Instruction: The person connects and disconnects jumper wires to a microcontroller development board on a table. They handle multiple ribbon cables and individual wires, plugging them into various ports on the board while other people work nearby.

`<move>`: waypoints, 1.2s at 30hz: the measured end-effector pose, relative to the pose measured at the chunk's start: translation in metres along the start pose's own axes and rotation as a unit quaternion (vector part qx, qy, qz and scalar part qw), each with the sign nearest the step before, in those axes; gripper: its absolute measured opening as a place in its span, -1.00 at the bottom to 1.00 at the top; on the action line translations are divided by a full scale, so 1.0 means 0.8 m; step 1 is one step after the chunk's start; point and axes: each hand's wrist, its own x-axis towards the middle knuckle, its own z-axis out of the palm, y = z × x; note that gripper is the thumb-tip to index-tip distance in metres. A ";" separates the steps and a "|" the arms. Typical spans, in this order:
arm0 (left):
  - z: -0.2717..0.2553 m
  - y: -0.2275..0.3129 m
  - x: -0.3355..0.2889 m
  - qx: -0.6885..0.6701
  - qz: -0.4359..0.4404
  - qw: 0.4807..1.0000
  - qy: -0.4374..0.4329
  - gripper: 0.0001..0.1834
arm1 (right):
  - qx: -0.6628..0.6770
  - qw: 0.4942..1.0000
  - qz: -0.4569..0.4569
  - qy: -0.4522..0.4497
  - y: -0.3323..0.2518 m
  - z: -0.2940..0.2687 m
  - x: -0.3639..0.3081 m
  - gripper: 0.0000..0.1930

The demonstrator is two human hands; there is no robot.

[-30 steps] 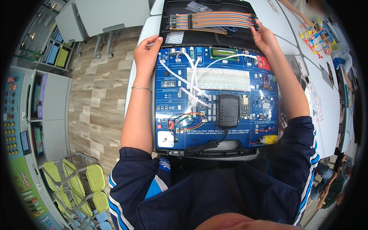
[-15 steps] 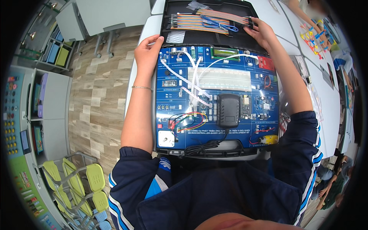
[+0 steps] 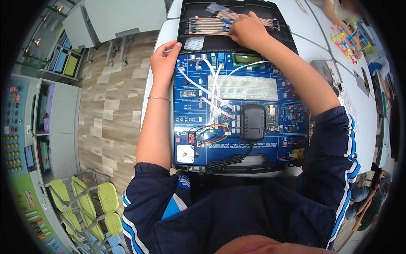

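Observation:
An electronics trainer kit in a black case [image 3: 270, 163] lies in front of me, its blue circuit board [image 3: 190, 122] facing up and its lid [image 3: 284, 42] folded open at the far side. My left hand [image 3: 164, 63] grips the left edge of the case near the hinge, thumb on the rim. Over the lid, my right hand [image 3: 250, 31] bends downward with its fingers closed at the rainbow jumper wires [image 3: 205, 26] and a blue cable [image 3: 227, 22]. Its fingertips are partly hidden, so what they pinch cannot be made out.
On the board sit a white breadboard [image 3: 241, 86], a black power adapter [image 3: 252, 122] and looped coloured wires [image 3: 211, 134]. A plastic packet [image 3: 194, 42] lies in the lid. Another person's hand works at a colourful model [image 3: 349, 42] to the right. Green chairs [image 3: 84, 199] stand at left.
My right hand has moved left from the right end of the ribbon wires to the middle of the lid, and its fingers now point down. My left hand stays at the case's edge.

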 end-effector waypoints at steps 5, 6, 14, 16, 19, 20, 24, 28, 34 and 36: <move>-0.001 0.002 -0.003 0.008 0.008 1.000 0.005 -0.63 | 0.094 0.990 -0.008 0.109 0.011 -0.016 0.003 -0.84; -0.003 0.001 -0.002 0.009 0.008 1.000 0.006 -0.63 | 0.162 0.981 0.013 0.102 0.015 -0.021 0.004 -0.82; -0.001 0.000 -0.002 0.011 0.020 1.000 0.003 -0.62 | 0.507 0.856 0.067 0.071 0.045 -0.041 0.007 -0.88; -0.002 0.000 -0.002 0.012 0.021 1.000 0.002 -0.63 | 0.588 0.806 0.062 0.029 0.060 -0.027 0.010 -0.89; -0.001 -0.002 0.000 0.005 0.024 1.000 0.000 -0.63 | 0.634 0.771 0.038 0.036 0.068 -0.012 0.010 -0.88; -0.002 -0.003 0.000 0.001 0.025 1.000 0.001 -0.63 | 0.644 0.763 0.046 0.022 0.070 -0.011 0.008 -0.88; -0.001 0.000 -0.001 0.010 0.024 1.000 0.003 -0.63 | 0.680 0.731 0.052 -0.002 0.075 -0.006 0.001 -0.86; -0.003 0.000 -0.001 0.013 0.015 1.000 0.005 -0.63 | 0.686 0.727 0.022 0.005 0.074 -0.005 -0.007 -0.85; -0.002 -0.001 0.000 0.012 0.010 1.000 0.004 -0.63 | 0.586 0.810 -0.009 0.008 0.075 -0.006 -0.028 -0.70; -0.003 -0.001 -0.001 0.014 0.010 1.000 0.004 -0.63 | 0.590 0.808 -0.007 0.012 0.073 -0.005 -0.030 -0.72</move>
